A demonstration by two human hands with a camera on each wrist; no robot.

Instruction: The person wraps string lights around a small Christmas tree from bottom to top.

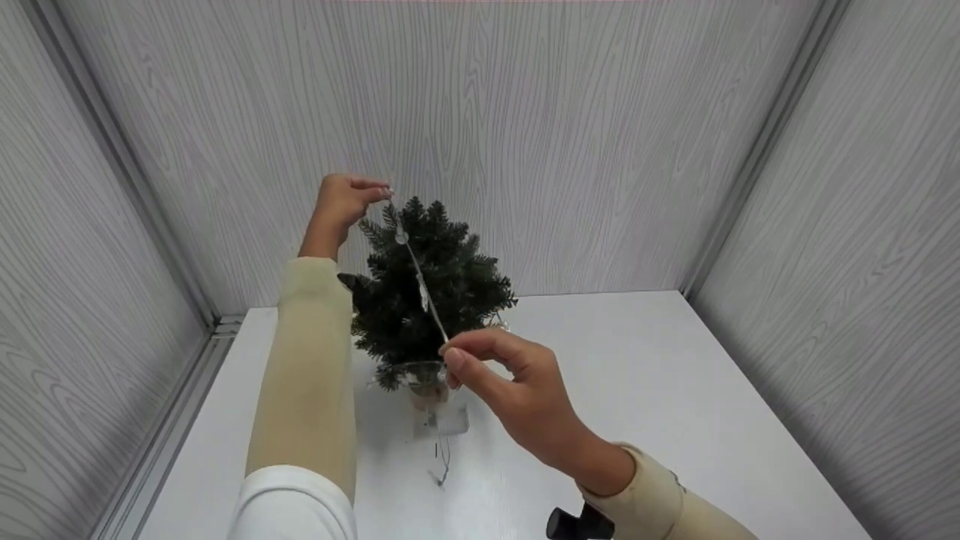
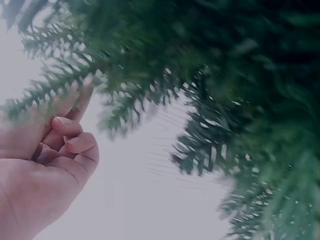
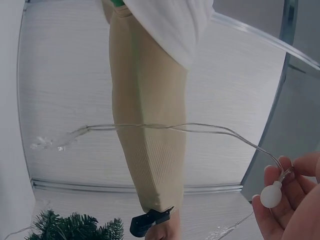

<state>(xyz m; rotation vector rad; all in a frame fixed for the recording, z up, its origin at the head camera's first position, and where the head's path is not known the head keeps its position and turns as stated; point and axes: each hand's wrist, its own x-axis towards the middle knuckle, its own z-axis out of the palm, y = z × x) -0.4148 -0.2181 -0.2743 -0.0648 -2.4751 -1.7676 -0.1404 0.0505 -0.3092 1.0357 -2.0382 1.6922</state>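
Observation:
A string of fairy lights (image 1: 424,292) on thin clear wire stretches diagonally across the front of a small green artificial Christmas tree (image 1: 450,274). My left hand (image 1: 345,201) pinches its upper end beside the treetop. In the left wrist view the fingers of my left hand (image 2: 60,155) are curled just under a branch (image 2: 55,92). Lower and nearer, my right hand (image 1: 529,386) pinches the wire between thumb and forefinger. The right wrist view shows a round white bulb (image 3: 271,195) hanging at the fingers of my right hand (image 3: 295,200), with clear wire (image 3: 210,129) leading away.
The tree stands on a white table (image 1: 600,390) against a grey wood-grain back wall (image 1: 570,150). In front of its base lie a pale box (image 1: 451,420) and a loose wire end (image 1: 440,480). A black device (image 1: 577,523) is strapped to my right sleeve.

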